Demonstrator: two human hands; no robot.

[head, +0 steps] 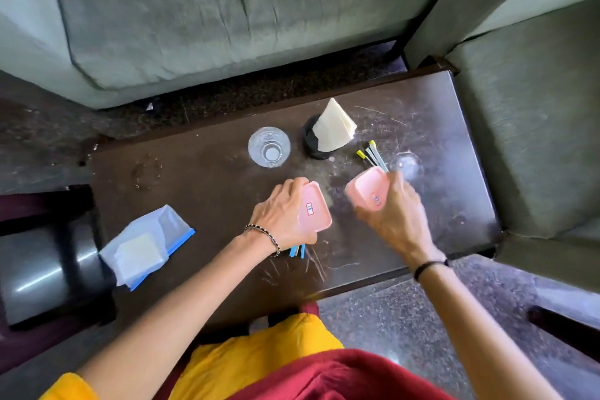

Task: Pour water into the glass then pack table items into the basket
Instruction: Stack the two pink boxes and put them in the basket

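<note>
My left hand (282,216) grips a pink plastic lid (315,213) with a small label, and some blue sticks (298,251) poke out below the palm. My right hand (394,209) is closed on a pink plastic box (368,189), tilted and blurred, above the dark table (207,191). A clear glass (269,147) stands upright beyond my left hand, with what looks like a little water in it. Next to it a black holder (313,143) carries folded napkins (334,127). Yellow-tipped sticks (371,153) lie beyond the box. No basket is in view.
A zip bag (146,247) with a white sheet inside hangs over the table's left edge. A blurred clear round thing (406,164) sits right of the sticks. Grey sofas border the far side and the right. A dark stool (39,269) stands at the left.
</note>
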